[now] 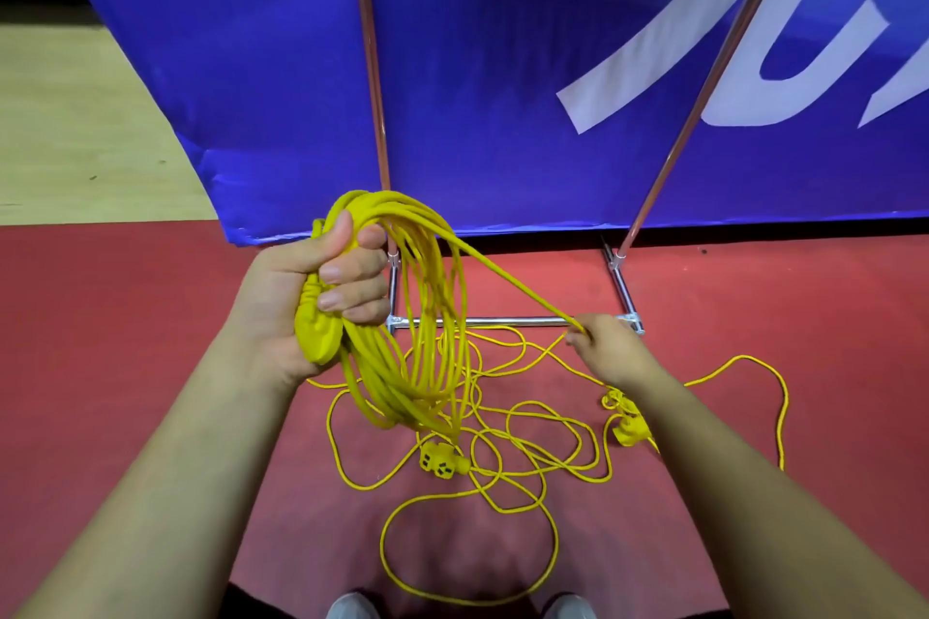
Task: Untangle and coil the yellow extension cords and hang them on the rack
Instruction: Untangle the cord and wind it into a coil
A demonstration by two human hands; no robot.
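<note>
My left hand grips a coil of yellow extension cord, several loops hanging below the fist, with a yellow plug end pressed in the palm. One strand runs taut from the coil's top down to my right hand, which pinches it low on the right. Loose tangled yellow cord lies on the red floor below, with a multi-outlet socket end and another plug end beside my right forearm. The metal rack stands just behind, its base bar on the floor and two uprights rising.
A blue banner with white lettering hangs right behind the rack. Red floor spreads around; tan wooden floor lies at far left. My two shoe tips show at the bottom edge, near a loop of cord.
</note>
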